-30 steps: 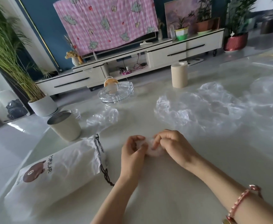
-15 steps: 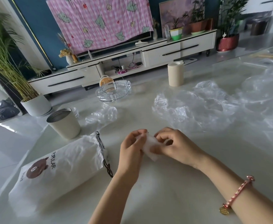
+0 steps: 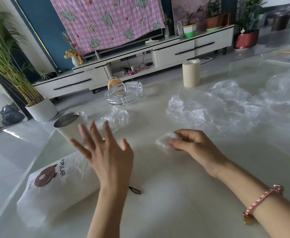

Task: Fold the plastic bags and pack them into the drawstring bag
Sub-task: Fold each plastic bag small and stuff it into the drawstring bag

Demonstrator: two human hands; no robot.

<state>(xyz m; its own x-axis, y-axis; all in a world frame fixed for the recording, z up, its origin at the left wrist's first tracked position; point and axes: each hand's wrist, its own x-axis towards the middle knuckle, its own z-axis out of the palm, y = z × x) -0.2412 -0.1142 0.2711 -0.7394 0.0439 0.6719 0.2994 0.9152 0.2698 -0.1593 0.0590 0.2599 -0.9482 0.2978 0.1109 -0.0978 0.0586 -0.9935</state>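
Far left: diagonal edge of surface (image 3: pixel 158 203), drawstring bag (image 3: pixel 54 184) flat just beside it, cord end toward centre, black cord (image 3: pixel 135 190) trailing out past the left wrist. Behind bag: white cup (image 3: pixel 67 127), upright, near same edge. Next, left hand (image 3: pixel 107 152), raised over bag's cord end, fingers straight and spread, back of hand up, holding nothing, a bit blurred. Beyond it: small crumpled plastic bag (image 3: pixel 115 119), then glass dish (image 3: pixel 124 95) toward far edge. Bare stretch of surface between the hands and along near side. Then right hand (image 3: pixel 192 146), low over surface, thumb and forefinger pinching folded plastic bag (image 3: pixel 165 142), a small pale wad; other fingers curled. On right wrist: bracelet (image 3: pixel 261 201). Further back: paper roll (image 3: pixel 191 73), upright. Far right: loose plastic bags (image 3: pixel 235 107) heaped, crowding surface out to frame edge.
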